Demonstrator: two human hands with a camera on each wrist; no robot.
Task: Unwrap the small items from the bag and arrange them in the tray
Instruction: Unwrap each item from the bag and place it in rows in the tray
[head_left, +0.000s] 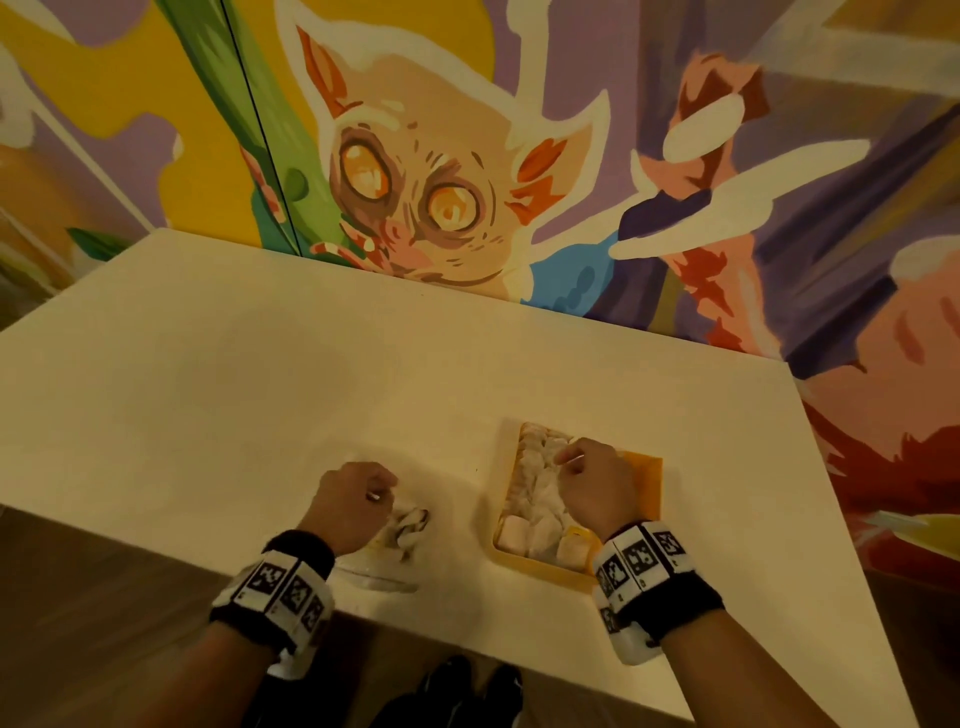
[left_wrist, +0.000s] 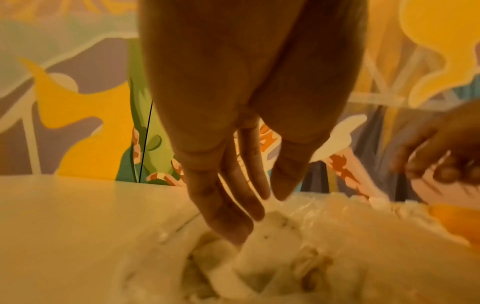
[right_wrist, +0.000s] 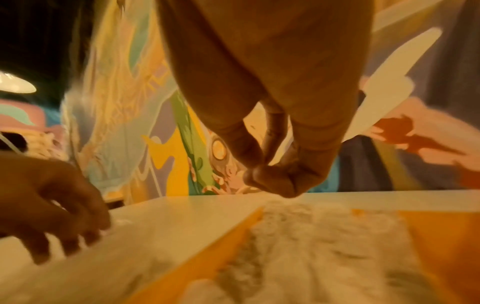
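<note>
**Hands over bag and tray**

On the pale smooth table (head_left: 208, 374), the square yellow tray (head_left: 647, 478) holds crumpled white wrapped pieces (head_left: 535, 488). The right hand (head_left: 592, 486), fingertips pinched together, hovers above them. The left hand (head_left: 348, 506) reaches extended fingers (left_wrist: 228, 218) into the clear crinkled plastic bag (head_left: 387, 569).

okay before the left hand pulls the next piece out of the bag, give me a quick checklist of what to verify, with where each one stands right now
1. Left hand at the clear plastic bag: ok, fingers reach down onto its contents.
2. Left hand holds a piece: cannot tell, blurred.
3. Right hand clear of the yellow tray: not ok, it hangs over the tray.
4. Right hand free: cannot tell, fingertips pinched together, nothing plainly visible between them.
5. Room in tray: ok, right side shows bare yellow.
6. Tray flat on the white table: ok.
</note>
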